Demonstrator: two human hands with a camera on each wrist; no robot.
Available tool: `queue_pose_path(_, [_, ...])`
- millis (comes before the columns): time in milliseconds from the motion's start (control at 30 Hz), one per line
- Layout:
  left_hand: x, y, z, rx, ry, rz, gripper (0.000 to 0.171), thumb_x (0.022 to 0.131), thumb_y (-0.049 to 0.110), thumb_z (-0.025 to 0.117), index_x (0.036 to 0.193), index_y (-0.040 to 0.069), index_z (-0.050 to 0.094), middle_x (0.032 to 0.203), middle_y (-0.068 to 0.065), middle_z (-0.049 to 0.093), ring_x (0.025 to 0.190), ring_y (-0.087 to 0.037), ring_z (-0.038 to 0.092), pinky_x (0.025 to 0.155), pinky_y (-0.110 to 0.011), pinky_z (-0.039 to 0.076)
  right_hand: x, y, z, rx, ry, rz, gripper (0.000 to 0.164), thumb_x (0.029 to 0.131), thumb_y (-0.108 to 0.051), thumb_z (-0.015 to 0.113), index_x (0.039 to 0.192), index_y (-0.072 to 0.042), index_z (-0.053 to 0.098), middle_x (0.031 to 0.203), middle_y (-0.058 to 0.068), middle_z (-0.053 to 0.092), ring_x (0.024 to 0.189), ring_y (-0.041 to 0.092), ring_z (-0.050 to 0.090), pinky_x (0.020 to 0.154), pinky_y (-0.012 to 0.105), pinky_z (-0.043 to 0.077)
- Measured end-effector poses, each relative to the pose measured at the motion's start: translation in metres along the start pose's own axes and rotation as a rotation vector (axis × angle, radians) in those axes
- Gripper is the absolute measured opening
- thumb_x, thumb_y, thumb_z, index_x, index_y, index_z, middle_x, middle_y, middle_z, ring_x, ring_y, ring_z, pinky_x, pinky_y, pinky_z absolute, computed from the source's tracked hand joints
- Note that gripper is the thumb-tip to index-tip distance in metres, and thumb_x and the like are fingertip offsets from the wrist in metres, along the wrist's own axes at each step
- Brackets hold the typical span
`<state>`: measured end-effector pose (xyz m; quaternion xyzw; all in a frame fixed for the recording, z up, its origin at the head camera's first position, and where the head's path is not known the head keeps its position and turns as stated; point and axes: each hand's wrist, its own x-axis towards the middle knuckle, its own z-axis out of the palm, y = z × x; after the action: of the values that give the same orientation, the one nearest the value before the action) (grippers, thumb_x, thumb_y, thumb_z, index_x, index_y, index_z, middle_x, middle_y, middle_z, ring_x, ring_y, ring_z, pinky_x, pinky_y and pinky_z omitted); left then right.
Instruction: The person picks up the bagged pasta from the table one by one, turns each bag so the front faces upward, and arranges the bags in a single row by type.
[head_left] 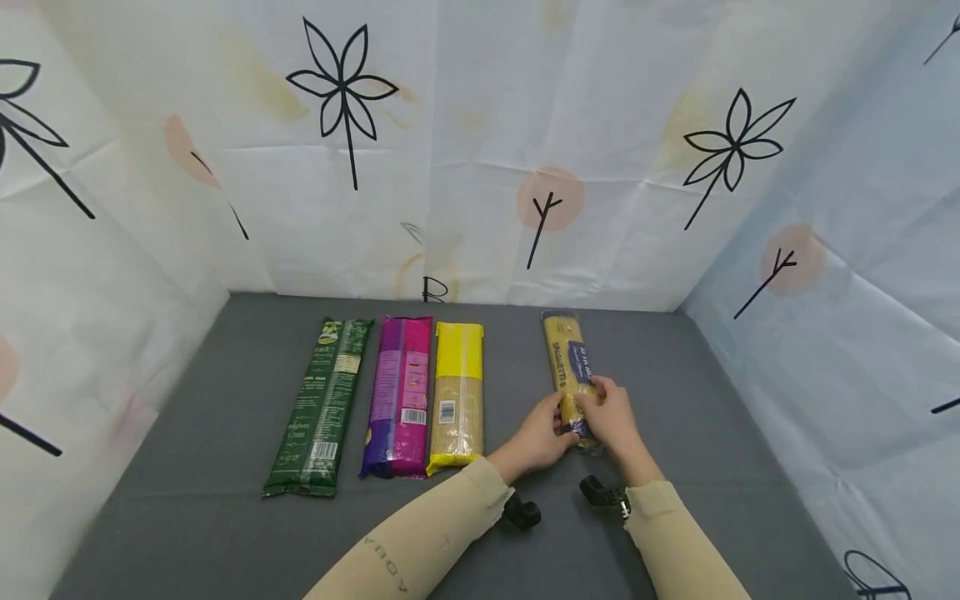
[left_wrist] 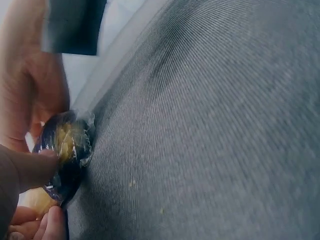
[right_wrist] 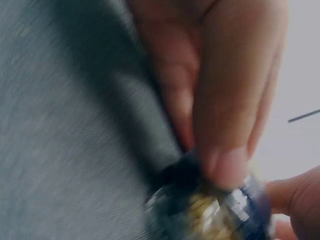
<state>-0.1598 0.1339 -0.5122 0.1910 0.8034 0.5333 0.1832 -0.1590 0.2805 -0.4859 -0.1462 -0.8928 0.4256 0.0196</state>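
A clear pack of spaghetti point(head_left: 567, 358) with a dark blue label lies on the grey table, its far end pointing at the back wall. My left hand point(head_left: 538, 435) grips its near end from the left, thumb on top and fingers at the side. From the right, my right hand point(head_left: 611, 419) holds the same pack a little higher up. The pack's crinkled blue and clear end point(left_wrist: 67, 145) shows between thumb and fingers in the left wrist view. In the right wrist view the right thumb presses on that spaghetti pack point(right_wrist: 207, 215), which is blurred.
Left of the hands lie a yellow pasta pack point(head_left: 457, 396), a pink and purple pack point(head_left: 399, 396) and a dark green pack point(head_left: 318, 408), side by side on the grey cloth point(head_left: 495, 533). White patterned fabric walls point(head_left: 480, 150) close off the back and sides.
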Motion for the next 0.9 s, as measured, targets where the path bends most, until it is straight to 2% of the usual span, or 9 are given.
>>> queue_pose_path(167, [0.005, 0.000, -0.002, 0.014, -0.005, -0.033, 0.072, 0.092, 0.017, 0.069, 0.151, 0.004, 0.029, 0.140, -0.014, 0.044, 0.120, -0.021, 0.054, 0.092, -0.023, 0.047, 0.005, 0.005, -0.004, -0.020, -0.074, -0.010, 0.054, 0.098, -0.020, 0.058, 0.142, 0.001, 0.036, 0.118, 0.027, 0.048, 0.097, 0.034, 0.055, 0.074, 0.042, 0.050])
queue_pose_path(333, [0.008, -0.002, -0.005, 0.001, -0.003, -0.072, 0.071, 0.091, 0.016, 0.069, 0.150, 0.007, 0.030, 0.140, -0.012, 0.045, 0.120, -0.019, 0.054, 0.092, -0.023, 0.047, 0.007, 0.004, -0.004, -0.004, -0.089, -0.007, 0.055, 0.098, -0.022, 0.058, 0.142, 0.000, 0.034, 0.120, 0.029, 0.051, 0.097, 0.035, 0.058, 0.073, 0.042, 0.051])
queue_pose_path(500, [0.003, -0.005, -0.002, 0.004, -0.005, -0.053, 0.072, 0.091, 0.018, 0.069, 0.151, 0.008, 0.031, 0.140, -0.010, 0.045, 0.120, -0.017, 0.054, 0.092, -0.021, 0.046, 0.001, 0.006, -0.003, -0.007, -0.090, 0.021, 0.057, 0.098, -0.026, 0.058, 0.143, -0.002, 0.033, 0.123, 0.029, 0.051, 0.099, 0.035, 0.058, 0.073, 0.040, 0.051])
queue_pose_path(667, [-0.004, -0.008, -0.003, -0.031, -0.024, -0.025, 0.066, 0.093, 0.017, 0.066, 0.149, 0.007, 0.033, 0.142, -0.011, 0.043, 0.123, -0.017, 0.052, 0.094, -0.021, 0.045, -0.001, 0.008, -0.001, -0.001, -0.091, 0.033, 0.058, 0.098, -0.029, 0.058, 0.145, -0.004, 0.032, 0.125, 0.029, 0.049, 0.101, 0.035, 0.057, 0.074, 0.040, 0.051])
queue_pose_path(733, [-0.007, -0.009, -0.007, -0.035, -0.040, -0.018, 0.061, 0.094, 0.015, 0.064, 0.147, 0.005, 0.036, 0.141, -0.012, 0.045, 0.122, -0.018, 0.053, 0.094, -0.022, 0.045, 0.000, 0.008, -0.001, 0.015, -0.098, 0.030, 0.059, 0.098, -0.029, 0.058, 0.145, -0.004, 0.032, 0.126, 0.029, 0.049, 0.101, 0.036, 0.057, 0.074, 0.040, 0.051])
queue_pose_path(900, [-0.017, 0.001, -0.025, 0.038, -0.065, 0.004, 0.050, 0.095, 0.019, 0.062, 0.142, 0.008, 0.047, 0.136, -0.008, 0.054, 0.116, -0.017, 0.057, 0.090, -0.029, 0.049, 0.001, 0.009, -0.004, -0.011, -0.085, 0.002, 0.060, 0.097, -0.028, 0.060, 0.143, 0.000, 0.034, 0.126, 0.032, 0.048, 0.104, 0.039, 0.056, 0.081, 0.045, 0.050])
